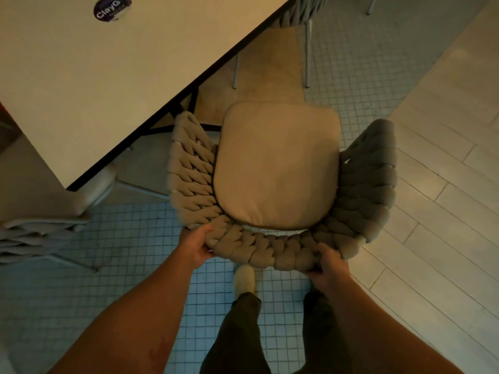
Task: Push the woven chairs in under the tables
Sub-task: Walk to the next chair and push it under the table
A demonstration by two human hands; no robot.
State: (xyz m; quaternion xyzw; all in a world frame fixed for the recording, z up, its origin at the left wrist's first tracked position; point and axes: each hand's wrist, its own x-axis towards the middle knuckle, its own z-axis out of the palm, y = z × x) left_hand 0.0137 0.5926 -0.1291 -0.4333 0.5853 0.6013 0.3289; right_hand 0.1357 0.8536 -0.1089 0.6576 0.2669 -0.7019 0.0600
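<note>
A woven chair (pixel 364 190) with a thick braided grey backrest and a beige seat cushion (pixel 278 166) stands right below me on the tiled floor. Its left arm sits next to the edge of the pale table (pixel 113 76), whose dark rim runs diagonally from upper right to lower left. The seat is out from under the table. My left hand (pixel 195 247) grips the backrest at its left rear. My right hand (pixel 328 264) grips the backrest at its right rear.
Another woven chair (pixel 299 12) stands tucked at the table's far side, its metal legs showing. A third woven chair (pixel 35 236) sits at the left by the table's corner. A dark sticker (pixel 112 8) lies on the tabletop. Plank flooring runs along the right. My shoe (pixel 244 279) is behind the chair.
</note>
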